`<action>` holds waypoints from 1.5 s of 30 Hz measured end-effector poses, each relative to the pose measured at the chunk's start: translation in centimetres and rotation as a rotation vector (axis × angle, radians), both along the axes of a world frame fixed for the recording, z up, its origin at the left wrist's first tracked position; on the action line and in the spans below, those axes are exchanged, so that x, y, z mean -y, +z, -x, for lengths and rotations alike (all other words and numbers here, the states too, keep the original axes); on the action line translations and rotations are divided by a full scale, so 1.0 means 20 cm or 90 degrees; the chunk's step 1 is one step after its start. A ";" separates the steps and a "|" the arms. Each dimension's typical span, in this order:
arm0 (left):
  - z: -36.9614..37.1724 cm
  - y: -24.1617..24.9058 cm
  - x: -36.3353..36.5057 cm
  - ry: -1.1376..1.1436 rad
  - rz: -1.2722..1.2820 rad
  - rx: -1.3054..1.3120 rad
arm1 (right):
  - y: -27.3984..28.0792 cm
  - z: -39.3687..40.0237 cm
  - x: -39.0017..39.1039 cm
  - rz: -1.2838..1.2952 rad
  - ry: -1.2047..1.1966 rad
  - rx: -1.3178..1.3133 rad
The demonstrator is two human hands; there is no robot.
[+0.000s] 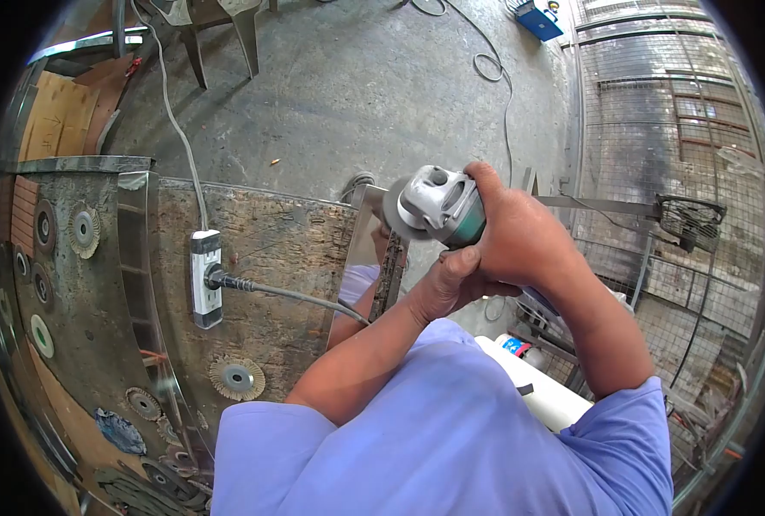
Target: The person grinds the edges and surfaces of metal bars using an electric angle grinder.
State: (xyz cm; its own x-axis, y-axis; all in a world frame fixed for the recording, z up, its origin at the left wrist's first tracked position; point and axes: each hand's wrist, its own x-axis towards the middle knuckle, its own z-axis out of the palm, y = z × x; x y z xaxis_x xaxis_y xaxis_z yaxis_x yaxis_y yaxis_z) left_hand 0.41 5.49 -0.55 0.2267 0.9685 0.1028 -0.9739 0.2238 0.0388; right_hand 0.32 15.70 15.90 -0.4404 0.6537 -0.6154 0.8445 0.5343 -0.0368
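Observation:
An angle grinder with a grey metal head and a green body is held up in front of the chest. My right hand wraps round its body from the right. My left hand is closed round the grinder's lower part, below and beside the right one. The grinding disc faces left, near the upper end of a shiny metal piece at the bench's right edge. Whether the disc touches the metal cannot be made out.
On the wooden bench lies a power strip with a plugged-in cable running towards me. Several abrasive discs lie to the left, one wheel near my left arm. A white cylinder stands by my right side. A fan is at the right.

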 end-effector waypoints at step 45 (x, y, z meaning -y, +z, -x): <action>-0.21 -0.04 0.05 -0.144 0.059 -0.121 | -0.16 -0.41 0.02 0.020 -0.103 -0.086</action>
State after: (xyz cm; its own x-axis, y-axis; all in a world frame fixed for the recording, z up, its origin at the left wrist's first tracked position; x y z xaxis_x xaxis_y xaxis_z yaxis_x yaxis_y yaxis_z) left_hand 4.62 4.48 -1.35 0.4449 0.8942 -0.0489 -0.8758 0.4459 0.1851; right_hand 8.45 15.32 12.68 -0.4115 0.7039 -0.5790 0.9053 0.3890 -0.1705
